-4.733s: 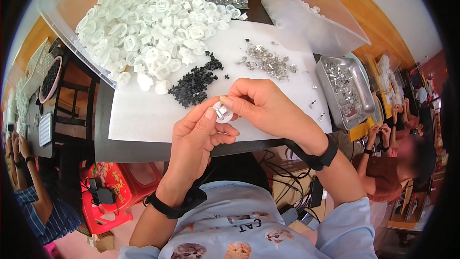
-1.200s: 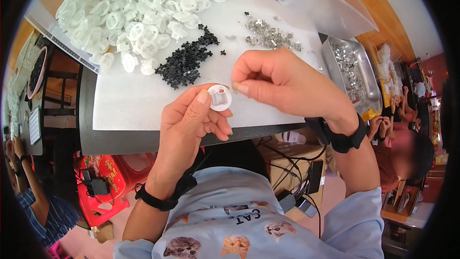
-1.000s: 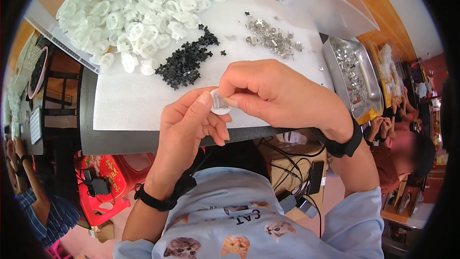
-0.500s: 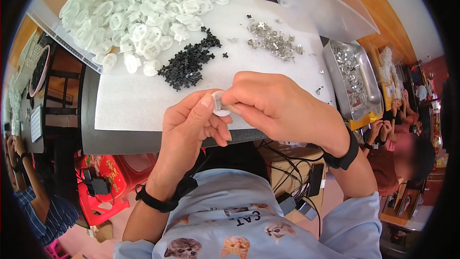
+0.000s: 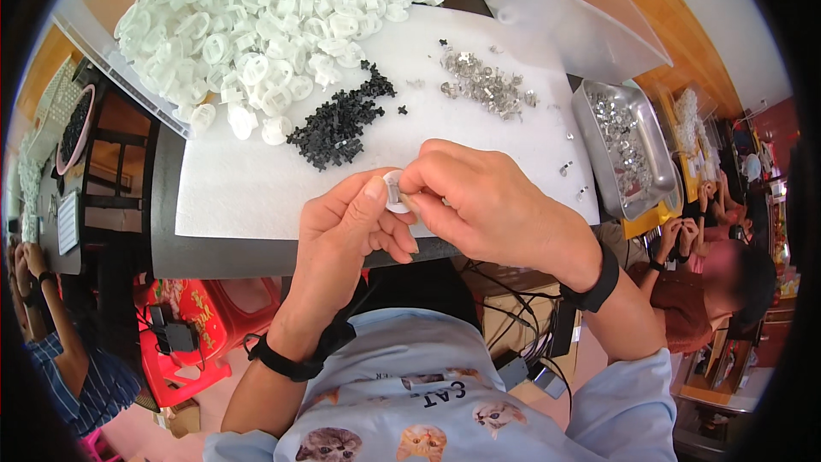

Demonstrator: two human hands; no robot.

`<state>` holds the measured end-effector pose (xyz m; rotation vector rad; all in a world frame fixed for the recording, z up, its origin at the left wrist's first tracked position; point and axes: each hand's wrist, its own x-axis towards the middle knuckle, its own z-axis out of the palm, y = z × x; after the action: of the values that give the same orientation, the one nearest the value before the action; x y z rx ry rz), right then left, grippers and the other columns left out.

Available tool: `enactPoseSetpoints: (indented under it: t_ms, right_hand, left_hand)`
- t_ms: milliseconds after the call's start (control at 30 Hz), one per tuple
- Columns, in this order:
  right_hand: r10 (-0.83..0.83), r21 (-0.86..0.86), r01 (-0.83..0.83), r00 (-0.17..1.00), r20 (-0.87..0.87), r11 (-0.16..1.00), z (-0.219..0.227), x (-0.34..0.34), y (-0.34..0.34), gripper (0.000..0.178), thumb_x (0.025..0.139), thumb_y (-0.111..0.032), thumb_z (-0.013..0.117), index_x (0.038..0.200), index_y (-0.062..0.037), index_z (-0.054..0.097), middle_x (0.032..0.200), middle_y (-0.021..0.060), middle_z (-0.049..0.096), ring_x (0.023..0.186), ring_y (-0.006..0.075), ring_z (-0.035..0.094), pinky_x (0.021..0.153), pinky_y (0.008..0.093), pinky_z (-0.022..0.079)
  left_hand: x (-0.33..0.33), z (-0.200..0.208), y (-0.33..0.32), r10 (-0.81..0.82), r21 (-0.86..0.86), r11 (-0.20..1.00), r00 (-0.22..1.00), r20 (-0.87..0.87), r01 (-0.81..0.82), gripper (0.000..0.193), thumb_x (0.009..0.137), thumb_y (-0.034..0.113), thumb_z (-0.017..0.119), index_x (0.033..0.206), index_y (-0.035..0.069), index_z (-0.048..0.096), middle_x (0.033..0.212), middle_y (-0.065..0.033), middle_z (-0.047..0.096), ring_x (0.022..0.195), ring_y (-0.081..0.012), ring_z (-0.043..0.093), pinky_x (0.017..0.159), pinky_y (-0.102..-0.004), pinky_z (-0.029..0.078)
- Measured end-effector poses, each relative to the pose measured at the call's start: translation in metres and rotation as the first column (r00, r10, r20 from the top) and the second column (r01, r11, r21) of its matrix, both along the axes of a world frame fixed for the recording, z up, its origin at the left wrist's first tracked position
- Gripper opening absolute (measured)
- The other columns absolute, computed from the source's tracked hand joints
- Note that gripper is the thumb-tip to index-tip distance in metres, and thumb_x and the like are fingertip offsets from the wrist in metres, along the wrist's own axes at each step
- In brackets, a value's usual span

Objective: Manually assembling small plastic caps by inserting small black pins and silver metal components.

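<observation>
Head view looks down on a dark table (image 5: 231,258), most of its near part covered by a white sheet (image 5: 239,201). At the far left lies a clear bin (image 5: 90,26), and a great heap of white plastic pieces (image 5: 256,34) reaches from it onto the sheet. A second clear bin (image 5: 573,8) stands tilted at the far right. Nearer, by the sheet's right edge, is a metal tray (image 5: 588,145) with small shiny parts inside.

The person's two bare hands meet over the near edge of the sheet. The right hand (image 5: 483,192) has its thumb and bent forefinger close together at the right side of a white disc (image 5: 395,207); whether they clamp it or a small part against it cannot be told. The left hand (image 5: 342,218) has its grip clamped on the disc's left side, thumb on top and fingers below.

Just beyond the hands sits a pile of black cross-shaped pieces (image 5: 333,128), and farther right a looser pile of metal clips (image 5: 487,85). The disc, between the hands, shows a greyish rectangular middle. Smallest is one lone black cross (image 5: 402,109), just beside its pile.
</observation>
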<state>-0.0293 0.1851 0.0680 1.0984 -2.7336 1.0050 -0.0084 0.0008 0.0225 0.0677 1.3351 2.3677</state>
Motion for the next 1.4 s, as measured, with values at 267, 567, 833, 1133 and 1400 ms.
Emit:
enactPoseSetpoints:
  t_ms: [267,567,833,1133,1400]
  right_hand:
    - [-0.02,0.118,0.037,0.99,-0.141,0.992,0.001,0.004,-0.002,0.009,0.08,-0.007,0.06,0.085,-0.0039,0.053,0.08,0.0087,0.053,0.067,0.0284,0.059,0.055,0.0368,0.048]
    - [-0.072,-0.111,0.085,0.99,0.12,0.99,-0.003,0.003,-0.005,0.006,0.082,-0.006,0.056,0.084,-0.0021,0.052,0.077,0.0121,0.057,0.069,0.0327,0.058,0.057,0.0398,0.046]
    - [-0.142,-0.212,0.349,0.757,0.637,0.913,0.003,0.008,-0.008,0.004,0.089,-0.003,0.057,0.087,0.0002,0.055,0.073,-0.0031,0.054,0.064,0.0022,0.046,0.055,0.0203,0.041]
    - [-0.131,-0.152,0.265,0.805,0.579,0.952,0.014,-0.004,-0.001,0.013,0.078,-0.008,0.058,0.077,0.005,0.058,0.062,0.0104,0.059,0.054,0.0147,0.053,0.05,0.0298,0.043]
    - [-0.12,0.057,0.107,0.803,0.584,0.993,0.032,-0.017,-0.002,0.017,0.076,-0.011,0.058,0.076,0.0056,0.059,0.062,0.017,0.058,0.055,0.0226,0.055,0.052,0.0351,0.043]
  left_hand:
    - [0.0,0.0,0.001,0.002,-0.029,1.0,1.0,-0.02,-0.002,0.038,0.1,0.026,0.045,0.117,-0.006,0.056,0.088,-0.0133,0.063,0.069,-0.0148,0.063,0.061,-0.0258,0.054]
    - [0.001,-0.002,0.005,0.027,-0.052,0.998,0.999,-0.032,-0.029,0.036,0.1,0.024,0.045,0.118,-0.007,0.055,0.085,-0.0124,0.063,0.067,-0.0155,0.064,0.059,-0.0258,0.054]
    - [0.003,-0.003,0.006,0.03,-0.079,0.996,0.997,-0.075,-0.036,0.037,0.1,0.024,0.047,0.118,-0.006,0.056,0.092,-0.011,0.062,0.071,-0.0141,0.063,0.064,-0.0264,0.055]
    - [0.005,0.0,0.009,0.041,-0.168,0.984,0.994,-0.106,-0.058,0.041,0.1,0.026,0.045,0.12,-0.008,0.053,0.083,-0.0129,0.064,0.067,-0.0163,0.064,0.061,-0.026,0.055]
    - [0.004,0.002,0.008,-0.014,-0.213,0.977,0.996,-0.083,-0.003,0.04,0.099,0.029,0.048,0.116,-0.005,0.058,0.084,-0.0091,0.061,0.067,-0.0126,0.062,0.06,-0.0245,0.053]
